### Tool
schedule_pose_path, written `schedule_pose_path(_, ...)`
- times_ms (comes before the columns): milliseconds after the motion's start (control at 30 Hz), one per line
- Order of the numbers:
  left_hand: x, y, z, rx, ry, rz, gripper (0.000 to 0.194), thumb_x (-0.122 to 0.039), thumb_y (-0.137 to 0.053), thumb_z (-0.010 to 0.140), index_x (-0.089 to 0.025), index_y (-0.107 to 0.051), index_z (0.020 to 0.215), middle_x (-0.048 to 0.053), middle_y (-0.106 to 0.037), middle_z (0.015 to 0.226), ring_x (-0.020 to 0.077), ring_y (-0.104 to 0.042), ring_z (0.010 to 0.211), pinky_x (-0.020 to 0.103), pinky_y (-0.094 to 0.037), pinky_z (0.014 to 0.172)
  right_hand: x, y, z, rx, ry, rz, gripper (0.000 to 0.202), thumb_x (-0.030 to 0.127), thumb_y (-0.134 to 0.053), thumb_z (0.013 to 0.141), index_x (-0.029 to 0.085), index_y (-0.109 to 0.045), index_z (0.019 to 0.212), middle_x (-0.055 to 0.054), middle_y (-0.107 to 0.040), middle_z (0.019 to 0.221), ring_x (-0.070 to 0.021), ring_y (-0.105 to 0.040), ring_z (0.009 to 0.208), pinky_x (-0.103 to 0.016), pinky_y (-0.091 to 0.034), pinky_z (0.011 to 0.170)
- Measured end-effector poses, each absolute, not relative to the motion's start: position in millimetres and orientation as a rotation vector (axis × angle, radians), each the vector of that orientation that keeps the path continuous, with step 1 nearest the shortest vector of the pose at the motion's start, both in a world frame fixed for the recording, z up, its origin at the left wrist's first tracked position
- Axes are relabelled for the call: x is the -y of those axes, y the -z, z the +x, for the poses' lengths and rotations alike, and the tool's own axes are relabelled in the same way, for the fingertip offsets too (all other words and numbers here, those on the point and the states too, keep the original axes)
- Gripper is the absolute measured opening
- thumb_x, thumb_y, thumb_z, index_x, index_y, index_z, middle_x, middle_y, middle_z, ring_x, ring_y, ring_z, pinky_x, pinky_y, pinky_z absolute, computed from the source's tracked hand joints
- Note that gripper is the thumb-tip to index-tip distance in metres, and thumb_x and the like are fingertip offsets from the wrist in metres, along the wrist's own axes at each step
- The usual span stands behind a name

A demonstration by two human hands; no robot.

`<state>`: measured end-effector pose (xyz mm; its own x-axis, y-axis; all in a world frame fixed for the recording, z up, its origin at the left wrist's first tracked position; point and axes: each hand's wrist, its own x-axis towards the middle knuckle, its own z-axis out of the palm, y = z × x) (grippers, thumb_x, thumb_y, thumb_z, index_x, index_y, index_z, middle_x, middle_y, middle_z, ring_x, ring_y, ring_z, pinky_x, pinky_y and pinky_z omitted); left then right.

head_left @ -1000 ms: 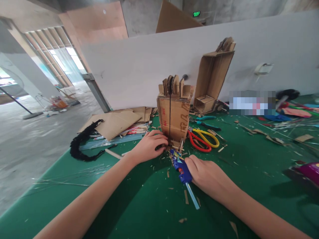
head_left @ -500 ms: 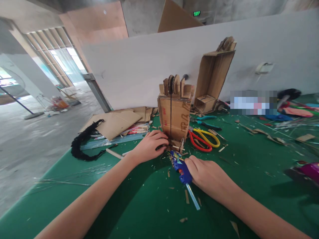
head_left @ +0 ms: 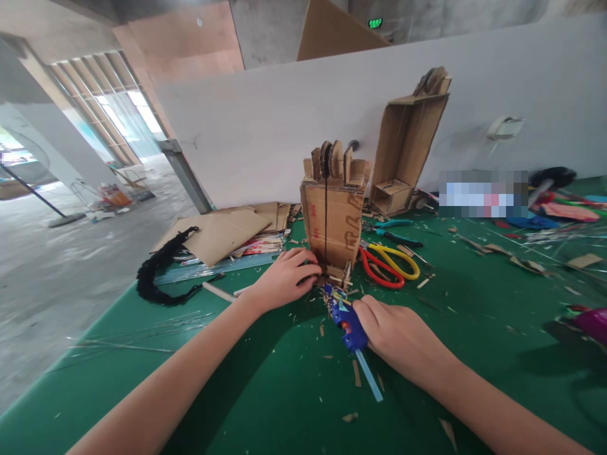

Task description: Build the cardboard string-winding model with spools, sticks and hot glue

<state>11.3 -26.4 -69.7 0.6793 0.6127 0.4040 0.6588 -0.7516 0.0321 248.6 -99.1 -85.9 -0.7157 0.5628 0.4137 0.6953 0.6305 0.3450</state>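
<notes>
An upright cardboard model with round cardboard discs on top and a black cord down its front stands on the green table. At its lower left corner, my left hand grips the base with curled fingers; the fingertips are partly hidden. A blue hot glue gun is held in my right hand, its nozzle close to the front of the model's base. A clear glue stick sticks out of the gun's back end. Bits of debris cling around the nozzle.
Red-and-yellow-handled scissors and teal-handled pliers lie right of the model. Behind stands a taller cardboard box frame against the white wall. At left lie flat cardboard sheets and a black fuzzy strip. Scraps litter the table.
Almost nothing differs. Both hands, the glue gun and the model keep their places, apart from a very slight shift of the view.
</notes>
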Motion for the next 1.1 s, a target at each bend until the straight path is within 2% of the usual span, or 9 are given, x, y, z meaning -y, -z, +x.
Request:
schedule_pose_path(467,25.4,69.8,10.5,1.028,0.588,-2.767,0.026,-0.022,-0.042,0.091,-0.024,-0.065,0.103,0.004,-0.064,0.112,0.0205,-0.047,0.116,0.040,-0.040,0.100,97.1,87.4,248.8,2.611,0.677,-1.027,0.014,0.005,-0.046,0.082,0.019,-0.045,0.081,-0.001,-0.052,0.069,-0.0161,-0.053,0.052,-0.029,-0.022,0.044)
schedule_pose_path(900,24.7,70.7,9.1,1.069,0.493,-2.775,0.028,-0.024,-0.036,0.095,-0.023,-0.062,0.106,0.002,-0.063,0.119,0.0219,-0.042,0.121,0.042,-0.037,0.102,96.5,88.5,250.1,2.557,0.692,-1.018,0.014,0.004,-0.041,0.084,0.018,-0.044,0.082,-0.001,-0.053,0.069,-0.0157,-0.053,0.052,-0.028,-0.022,0.045)
schedule_pose_path(1100,24.4,71.5,9.2,1.075,0.459,-2.767,0.028,-0.024,-0.035,0.095,-0.022,-0.060,0.107,0.002,-0.062,0.120,0.0225,-0.041,0.122,0.042,-0.037,0.102,96.7,88.3,250.1,2.605,0.684,-1.031,0.017,0.001,-0.046,0.079,0.018,-0.045,0.082,-0.001,-0.053,0.069,-0.0160,-0.053,0.052,-0.029,-0.021,0.044)
